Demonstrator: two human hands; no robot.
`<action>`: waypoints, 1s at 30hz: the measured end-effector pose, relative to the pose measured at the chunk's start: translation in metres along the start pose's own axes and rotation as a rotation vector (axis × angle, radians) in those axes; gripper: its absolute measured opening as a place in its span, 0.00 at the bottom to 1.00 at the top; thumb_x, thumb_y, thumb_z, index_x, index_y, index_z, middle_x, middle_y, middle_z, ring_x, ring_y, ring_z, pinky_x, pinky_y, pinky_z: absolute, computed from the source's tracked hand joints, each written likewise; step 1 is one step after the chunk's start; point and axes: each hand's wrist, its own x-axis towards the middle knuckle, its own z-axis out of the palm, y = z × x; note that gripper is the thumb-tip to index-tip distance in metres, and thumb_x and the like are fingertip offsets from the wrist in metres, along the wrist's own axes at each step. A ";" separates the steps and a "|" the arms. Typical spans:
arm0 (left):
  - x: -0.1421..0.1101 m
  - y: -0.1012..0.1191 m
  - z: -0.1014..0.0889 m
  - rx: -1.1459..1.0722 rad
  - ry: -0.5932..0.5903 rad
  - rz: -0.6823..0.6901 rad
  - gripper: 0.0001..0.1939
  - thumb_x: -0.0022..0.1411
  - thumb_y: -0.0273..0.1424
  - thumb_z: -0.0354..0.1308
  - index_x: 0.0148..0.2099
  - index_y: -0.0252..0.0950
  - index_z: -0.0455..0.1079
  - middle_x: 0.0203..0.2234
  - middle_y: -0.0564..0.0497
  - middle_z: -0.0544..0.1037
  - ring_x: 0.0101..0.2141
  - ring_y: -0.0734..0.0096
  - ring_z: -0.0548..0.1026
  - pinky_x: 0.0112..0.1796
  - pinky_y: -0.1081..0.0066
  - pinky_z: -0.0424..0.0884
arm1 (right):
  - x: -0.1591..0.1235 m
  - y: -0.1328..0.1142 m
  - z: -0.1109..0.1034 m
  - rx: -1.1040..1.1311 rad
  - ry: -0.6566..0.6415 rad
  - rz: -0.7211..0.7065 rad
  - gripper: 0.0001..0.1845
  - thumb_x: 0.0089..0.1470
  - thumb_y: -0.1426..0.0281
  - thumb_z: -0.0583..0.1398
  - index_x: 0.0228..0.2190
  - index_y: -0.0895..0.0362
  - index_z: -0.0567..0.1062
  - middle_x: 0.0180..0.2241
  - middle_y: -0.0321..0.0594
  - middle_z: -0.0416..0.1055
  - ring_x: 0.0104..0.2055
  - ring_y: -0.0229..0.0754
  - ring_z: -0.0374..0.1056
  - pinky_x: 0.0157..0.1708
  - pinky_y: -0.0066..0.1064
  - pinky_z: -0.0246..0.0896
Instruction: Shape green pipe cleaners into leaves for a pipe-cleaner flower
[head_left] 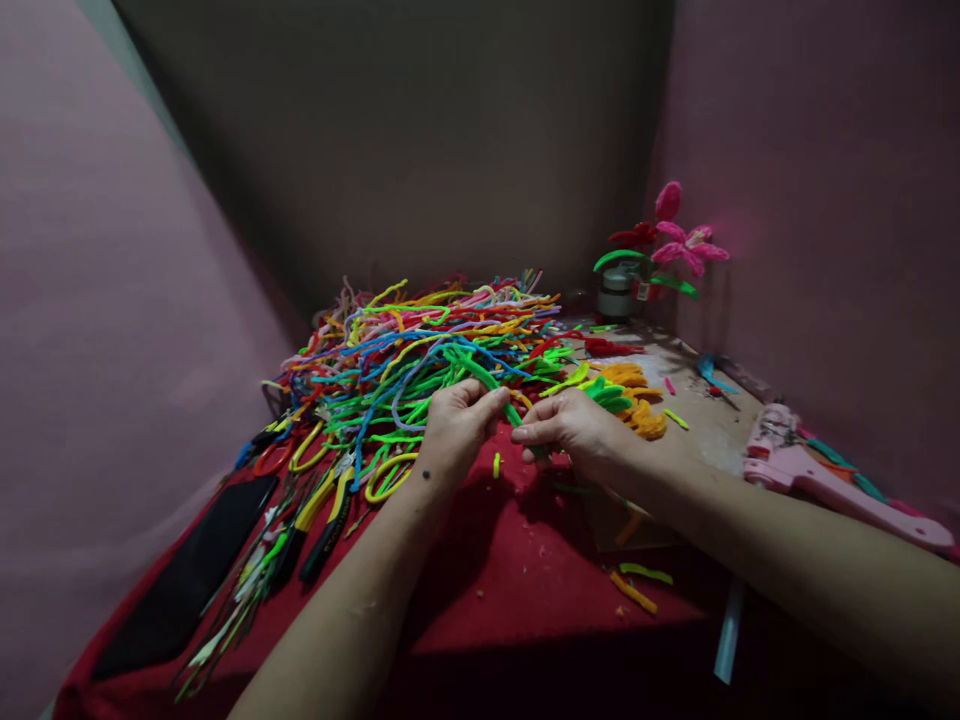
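Both my hands meet over a red cloth (517,560), pinching the same green pipe cleaner (480,373). My left hand (454,425) is closed on its upper stretch, which runs back into the pile. My right hand (574,430) pinches its lower end with thumb and fingers pressed together. A big heap of multicoloured pipe cleaners (420,340) lies just behind my hands. Small bent orange and green pieces (626,390) lie right of my right hand.
A pink glue gun (817,480) lies at the right. A jar holding pink pipe-cleaner flowers (660,250) stands at the back right. Pliers with yellow-black handles (326,525) and a black flat object (187,580) lie at the left. Pink walls close in both sides.
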 end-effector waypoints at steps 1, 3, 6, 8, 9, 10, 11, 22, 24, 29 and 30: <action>0.001 0.000 -0.001 0.011 0.017 0.007 0.18 0.47 0.35 0.60 0.16 0.34 0.56 0.08 0.60 0.59 0.12 0.84 0.53 0.15 0.78 0.48 | -0.001 0.000 0.000 -0.018 0.007 0.014 0.10 0.34 0.69 0.66 0.14 0.61 0.71 0.13 0.38 0.68 0.13 0.31 0.57 0.15 0.26 0.47; 0.003 0.000 -0.004 0.030 0.027 0.018 0.17 0.47 0.34 0.60 0.17 0.34 0.56 0.08 0.60 0.58 0.12 0.84 0.53 0.15 0.78 0.48 | -0.002 0.000 -0.001 -0.025 -0.004 0.023 0.09 0.35 0.70 0.65 0.15 0.61 0.72 0.14 0.39 0.69 0.15 0.32 0.58 0.17 0.27 0.49; 0.003 0.000 -0.006 0.021 0.012 0.020 0.18 0.48 0.34 0.59 0.17 0.35 0.55 0.09 0.60 0.58 0.12 0.84 0.53 0.15 0.78 0.48 | -0.003 -0.003 0.000 -0.006 -0.034 -0.031 0.07 0.37 0.70 0.64 0.16 0.61 0.73 0.16 0.40 0.70 0.17 0.32 0.59 0.20 0.28 0.52; 0.003 -0.001 -0.005 0.000 -0.002 0.016 0.18 0.49 0.34 0.59 0.17 0.35 0.54 0.09 0.60 0.57 0.12 0.84 0.53 0.16 0.78 0.49 | -0.003 -0.004 0.001 -0.020 -0.036 -0.078 0.07 0.38 0.70 0.64 0.16 0.61 0.73 0.16 0.38 0.68 0.17 0.32 0.58 0.20 0.28 0.50; 0.003 -0.001 -0.005 -0.007 -0.007 0.015 0.18 0.49 0.34 0.59 0.17 0.35 0.54 0.09 0.60 0.57 0.12 0.84 0.53 0.16 0.78 0.49 | -0.002 -0.004 0.001 -0.031 -0.036 -0.095 0.08 0.38 0.70 0.64 0.15 0.61 0.72 0.15 0.37 0.67 0.17 0.31 0.57 0.20 0.27 0.49; 0.003 -0.001 -0.005 -0.012 -0.012 0.015 0.18 0.49 0.34 0.59 0.17 0.35 0.54 0.09 0.60 0.57 0.13 0.84 0.53 0.16 0.78 0.49 | -0.002 -0.004 0.001 -0.033 -0.039 -0.103 0.09 0.38 0.70 0.64 0.14 0.61 0.72 0.14 0.36 0.66 0.16 0.31 0.56 0.19 0.27 0.47; 0.002 -0.002 -0.004 -0.014 -0.017 0.018 0.18 0.49 0.34 0.60 0.18 0.35 0.55 0.10 0.60 0.57 0.13 0.84 0.53 0.16 0.78 0.49 | -0.001 -0.004 0.001 -0.030 -0.046 -0.110 0.09 0.39 0.70 0.63 0.14 0.60 0.71 0.13 0.34 0.64 0.16 0.30 0.55 0.19 0.27 0.46; 0.001 -0.003 -0.003 -0.008 0.016 0.053 0.16 0.50 0.35 0.59 0.19 0.34 0.57 0.11 0.59 0.58 0.15 0.84 0.54 0.17 0.78 0.51 | 0.006 -0.002 0.003 0.120 -0.019 -0.035 0.10 0.32 0.70 0.66 0.14 0.61 0.70 0.11 0.31 0.59 0.14 0.29 0.52 0.17 0.27 0.43; 0.002 -0.004 -0.004 0.002 0.018 0.059 0.16 0.50 0.35 0.59 0.19 0.34 0.57 0.11 0.59 0.58 0.15 0.84 0.54 0.17 0.78 0.51 | 0.004 -0.003 0.004 0.130 -0.033 -0.018 0.11 0.31 0.71 0.66 0.12 0.61 0.69 0.11 0.30 0.58 0.14 0.29 0.51 0.17 0.27 0.43; 0.002 -0.007 -0.006 -0.004 0.009 0.062 0.15 0.50 0.35 0.59 0.20 0.33 0.59 0.12 0.59 0.59 0.15 0.84 0.54 0.17 0.79 0.52 | 0.003 -0.004 0.003 0.122 -0.041 0.008 0.12 0.32 0.70 0.66 0.13 0.60 0.68 0.10 0.29 0.57 0.14 0.29 0.50 0.16 0.26 0.41; 0.002 -0.007 -0.006 -0.011 0.008 0.060 0.15 0.50 0.35 0.59 0.20 0.33 0.59 0.12 0.59 0.58 0.15 0.84 0.54 0.17 0.79 0.51 | 0.003 -0.003 0.003 0.112 -0.044 0.013 0.12 0.33 0.70 0.66 0.12 0.60 0.68 0.10 0.29 0.57 0.13 0.29 0.50 0.16 0.26 0.41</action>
